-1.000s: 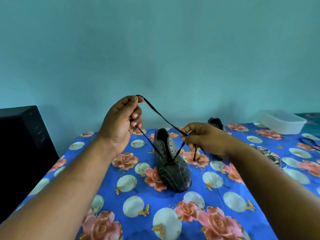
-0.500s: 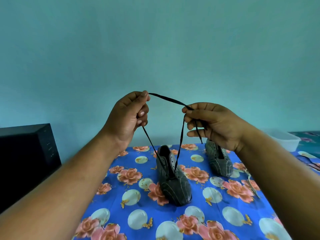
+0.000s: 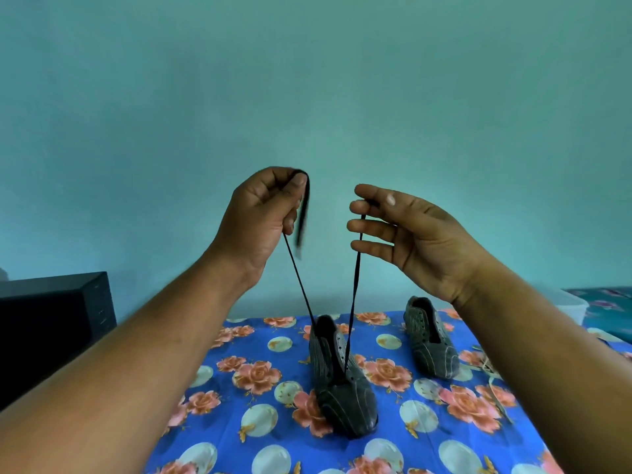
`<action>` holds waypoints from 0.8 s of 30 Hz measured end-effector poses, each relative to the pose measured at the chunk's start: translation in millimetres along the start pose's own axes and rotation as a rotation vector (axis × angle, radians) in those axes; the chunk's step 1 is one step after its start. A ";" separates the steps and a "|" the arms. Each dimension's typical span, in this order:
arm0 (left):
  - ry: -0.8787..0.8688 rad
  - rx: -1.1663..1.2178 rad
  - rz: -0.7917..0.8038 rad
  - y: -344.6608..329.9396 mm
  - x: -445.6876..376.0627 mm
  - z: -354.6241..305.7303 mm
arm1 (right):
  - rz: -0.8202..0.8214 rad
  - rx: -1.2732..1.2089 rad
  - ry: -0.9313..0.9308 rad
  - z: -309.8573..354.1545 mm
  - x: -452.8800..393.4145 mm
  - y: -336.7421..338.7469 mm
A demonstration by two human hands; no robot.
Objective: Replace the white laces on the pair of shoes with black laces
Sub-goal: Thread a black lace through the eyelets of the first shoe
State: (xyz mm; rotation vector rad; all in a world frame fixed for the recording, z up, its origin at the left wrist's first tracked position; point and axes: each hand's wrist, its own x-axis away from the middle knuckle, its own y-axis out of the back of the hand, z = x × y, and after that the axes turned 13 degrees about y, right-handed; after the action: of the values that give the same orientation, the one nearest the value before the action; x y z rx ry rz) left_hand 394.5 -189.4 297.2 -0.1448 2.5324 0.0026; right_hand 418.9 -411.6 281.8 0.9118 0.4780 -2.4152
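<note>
A dark striped shoe (image 3: 345, 398) stands on the floral cloth, toe toward me. A black lace (image 3: 352, 295) runs through its lowest eyelets and rises in two taut strands. My left hand (image 3: 263, 217) grips the left strand high above the shoe, and the lace's loose end hangs blurred beside its thumb. My right hand (image 3: 410, 230) pinches the right strand between thumb and forefinger, its other fingers stretched out. The second shoe (image 3: 431, 343), with no lace, stands to the right and further back.
The blue floral tablecloth (image 3: 260, 422) covers the table. A white lace (image 3: 492, 381) lies at the right by my forearm. A black box (image 3: 51, 319) stands at the left edge, and a clear plastic container (image 3: 574, 306) at the far right.
Both hands have risen and moved apart. The lace no longer spans from hand to hand; its end now dangles from my left hand, and both strands are pulled taut.
</note>
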 end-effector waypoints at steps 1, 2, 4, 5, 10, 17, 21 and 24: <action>-0.013 0.011 -0.021 -0.9 -2.5 -4.2 | -0.002 0.010 -0.004 1.3 -0.5 -1.0; -0.018 0.029 -0.040 -1.7 -5.3 -8.5 | -0.008 0.016 -0.006 2.2 -0.8 -1.8; -0.026 0.068 -0.053 -3.0 -10.7 -17.1 | -0.026 0.015 -0.003 2.9 -1.3 -2.4; -0.031 0.075 -0.055 -3.7 -13.4 -20.7 | -0.033 0.014 -0.001 2.4 -1.9 -2.7; -0.005 0.030 -0.071 -8.3 -19.9 -15.6 | -0.068 0.051 0.003 -5.5 -1.4 -1.1; 0.145 -0.339 -0.123 1.0 -6.9 76.6 | -0.048 0.699 0.008 -45.2 18.6 20.7; 0.389 -0.536 -0.046 14.1 15.2 145.0 | 0.164 1.163 -0.091 -89.9 38.6 55.1; 0.458 -0.789 0.001 25.4 36.0 199.5 | 0.340 1.317 -0.241 -121.1 52.8 73.8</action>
State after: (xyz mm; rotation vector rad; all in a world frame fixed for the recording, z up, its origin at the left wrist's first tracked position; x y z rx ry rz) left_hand 475.7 -160.9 111.9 -0.4981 2.8299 1.0810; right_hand 488.6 -430.3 148.8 0.9833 -1.3939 -2.2670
